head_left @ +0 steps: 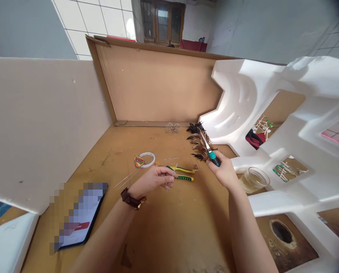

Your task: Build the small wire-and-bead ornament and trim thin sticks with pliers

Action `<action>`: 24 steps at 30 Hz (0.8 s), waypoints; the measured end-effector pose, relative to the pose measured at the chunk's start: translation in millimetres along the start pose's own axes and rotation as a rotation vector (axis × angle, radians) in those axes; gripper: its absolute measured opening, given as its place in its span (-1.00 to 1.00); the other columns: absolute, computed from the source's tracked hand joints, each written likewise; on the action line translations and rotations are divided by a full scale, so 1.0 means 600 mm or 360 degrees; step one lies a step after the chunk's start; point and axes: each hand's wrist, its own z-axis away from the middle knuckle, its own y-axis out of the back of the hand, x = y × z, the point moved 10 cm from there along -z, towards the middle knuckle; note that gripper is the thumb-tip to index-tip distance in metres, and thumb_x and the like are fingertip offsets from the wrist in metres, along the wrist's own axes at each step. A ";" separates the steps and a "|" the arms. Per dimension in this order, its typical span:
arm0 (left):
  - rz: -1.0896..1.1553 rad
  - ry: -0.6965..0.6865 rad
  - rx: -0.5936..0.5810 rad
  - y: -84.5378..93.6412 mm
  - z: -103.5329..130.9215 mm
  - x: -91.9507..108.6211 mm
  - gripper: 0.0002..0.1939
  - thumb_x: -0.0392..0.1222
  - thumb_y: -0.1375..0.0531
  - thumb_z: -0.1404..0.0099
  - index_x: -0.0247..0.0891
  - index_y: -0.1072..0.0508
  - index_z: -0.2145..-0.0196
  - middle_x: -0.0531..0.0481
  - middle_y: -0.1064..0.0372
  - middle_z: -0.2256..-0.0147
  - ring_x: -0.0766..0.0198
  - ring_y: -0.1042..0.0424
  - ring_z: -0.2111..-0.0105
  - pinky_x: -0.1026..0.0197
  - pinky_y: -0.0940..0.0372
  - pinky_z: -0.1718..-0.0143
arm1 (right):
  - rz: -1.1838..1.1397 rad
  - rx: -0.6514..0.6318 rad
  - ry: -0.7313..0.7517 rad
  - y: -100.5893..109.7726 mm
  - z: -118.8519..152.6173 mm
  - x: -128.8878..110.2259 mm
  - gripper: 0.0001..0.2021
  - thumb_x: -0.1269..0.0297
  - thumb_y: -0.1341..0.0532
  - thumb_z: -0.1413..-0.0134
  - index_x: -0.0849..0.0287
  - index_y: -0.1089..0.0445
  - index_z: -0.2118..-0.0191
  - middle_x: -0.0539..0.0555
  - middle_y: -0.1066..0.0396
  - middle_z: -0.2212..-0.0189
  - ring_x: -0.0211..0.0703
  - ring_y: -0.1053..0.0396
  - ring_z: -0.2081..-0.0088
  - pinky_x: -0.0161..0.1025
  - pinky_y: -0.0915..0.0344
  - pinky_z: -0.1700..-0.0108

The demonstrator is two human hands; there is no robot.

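Observation:
My left hand [159, 177], with a dark watch strap on its wrist, pinches a thin, translucent grey strip [172, 175] between thumb and fingers. My right hand [224, 169] grips what look like long-nose pliers [212, 154] with a teal and black handle, their silver jaws pointing up and away. Brown feathers [199, 143] lie just beyond the pliers, with black feathers [194, 127] behind them. Yellow and green handled pliers [186, 177] rest beside my left fingers, their head partly hidden by the hand.
A white ring [149, 154] with coloured threads and thin wires [128, 178] lie left of centre. Tangled wire [173, 127] sits near the back cardboard wall. At left lies a tablet [85, 223]. A glass of liquid [254, 179] stands by white foam packing [243, 79] on the right.

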 end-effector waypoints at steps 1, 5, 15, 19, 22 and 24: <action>0.0014 0.0019 0.0003 -0.003 -0.005 -0.008 -0.75 -0.12 -0.24 -0.02 -0.30 -0.47 0.33 0.05 -0.35 0.53 0.39 -0.34 0.52 0.34 -0.28 0.46 | -0.0133 0.0032 -0.0021 0.010 0.000 0.005 -0.89 0.26 -0.09 0.07 0.14 -0.27 0.36 -0.08 -0.25 0.57 -0.29 -0.16 0.55 -0.36 -0.09 0.46; 0.0071 0.0036 0.0077 -0.006 -0.024 -0.032 -0.74 -0.11 -0.26 0.00 -0.32 -0.46 0.36 0.05 -0.35 0.56 0.40 -0.35 0.53 0.35 -0.28 0.47 | -0.0612 0.0094 -0.0115 0.032 0.005 0.012 -0.83 0.19 -0.10 0.05 0.17 -0.25 0.34 -0.08 -0.21 0.61 -0.30 -0.16 0.60 -0.34 -0.11 0.53; 0.0113 -0.0392 0.0787 0.088 0.050 0.067 -0.76 -0.13 -0.23 -0.05 -0.28 -0.45 0.30 -0.02 -0.42 0.36 0.32 -0.41 0.38 0.27 -0.33 0.29 | 0.0004 -0.0465 0.0032 -0.018 0.029 -0.028 -0.76 0.14 -0.13 0.08 0.12 -0.34 0.27 -0.02 -0.34 0.46 -0.22 -0.26 0.43 -0.33 -0.14 0.38; 0.0108 -0.0491 0.0828 0.094 0.067 0.085 -0.76 -0.13 -0.22 -0.07 -0.28 -0.45 0.29 -0.03 -0.43 0.37 0.31 -0.41 0.39 0.23 -0.33 0.27 | 0.0344 -0.0770 0.0025 -0.076 0.065 -0.021 -0.69 0.17 -0.15 0.11 0.12 -0.37 0.18 0.06 -0.41 0.36 -0.15 -0.32 0.36 -0.32 -0.13 0.35; 0.0148 -0.0516 0.0797 0.100 0.062 0.080 -0.75 -0.12 -0.22 -0.07 -0.29 -0.45 0.29 -0.04 -0.42 0.37 0.31 -0.41 0.39 0.24 -0.33 0.31 | 0.0543 -0.0884 -0.0030 -0.113 0.107 0.001 -0.70 0.18 -0.14 0.11 0.12 -0.38 0.19 0.08 -0.42 0.36 -0.10 -0.34 0.35 -0.30 -0.13 0.34; 0.0176 -0.0516 0.0817 0.110 0.060 0.075 -0.74 -0.11 -0.22 -0.07 -0.29 -0.45 0.29 -0.03 -0.42 0.39 0.33 -0.40 0.40 0.28 -0.32 0.33 | 0.0578 -0.0952 0.0027 -0.137 0.142 0.007 -0.70 0.18 -0.14 0.12 0.09 -0.38 0.20 0.09 -0.42 0.32 -0.08 -0.34 0.30 -0.28 -0.14 0.29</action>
